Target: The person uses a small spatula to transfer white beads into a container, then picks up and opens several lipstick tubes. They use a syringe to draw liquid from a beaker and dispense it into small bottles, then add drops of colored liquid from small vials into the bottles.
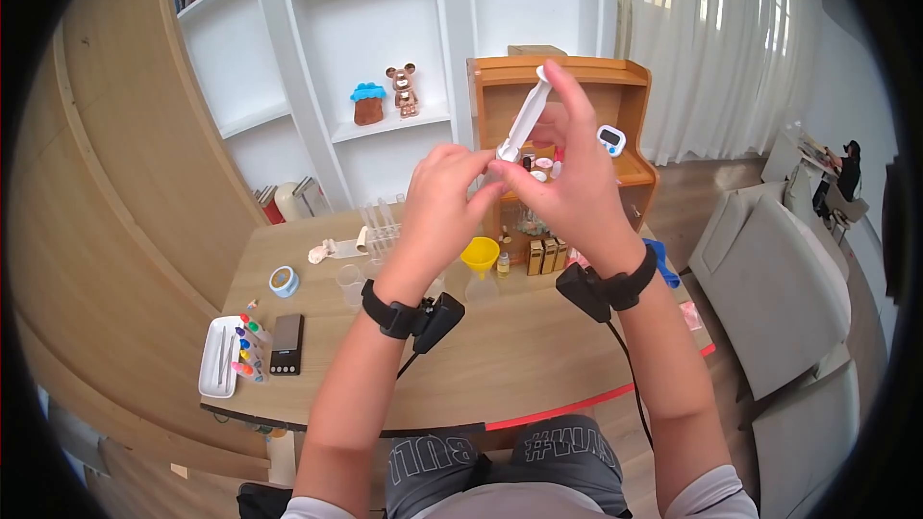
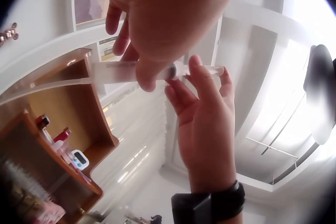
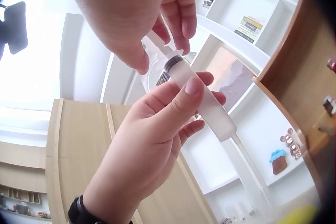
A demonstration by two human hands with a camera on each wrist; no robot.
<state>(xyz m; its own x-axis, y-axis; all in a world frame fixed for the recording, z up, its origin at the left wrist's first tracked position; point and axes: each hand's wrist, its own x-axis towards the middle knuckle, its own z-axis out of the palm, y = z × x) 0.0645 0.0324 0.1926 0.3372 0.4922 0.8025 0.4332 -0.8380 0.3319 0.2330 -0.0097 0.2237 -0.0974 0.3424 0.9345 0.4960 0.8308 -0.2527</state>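
Observation:
Both hands hold a large clear plastic syringe up in front of the body, above the desk. My left hand grips the barrel, thumb laid along its side in the right wrist view. At the plunger end is my right hand, one finger at the end of the drawn-out white plunger and the thumb near the barrel's flange. The dark plunger seal sits close to the flange, and the barrel looks cloudy white. From its tip runs a pale flexible tube.
Below the hands, a yellow funnel sits in a clear vessel. A tube rack and clear cups stand leftward. Black scale, markers and white tray lie at the left. A wooden cabinet stands behind.

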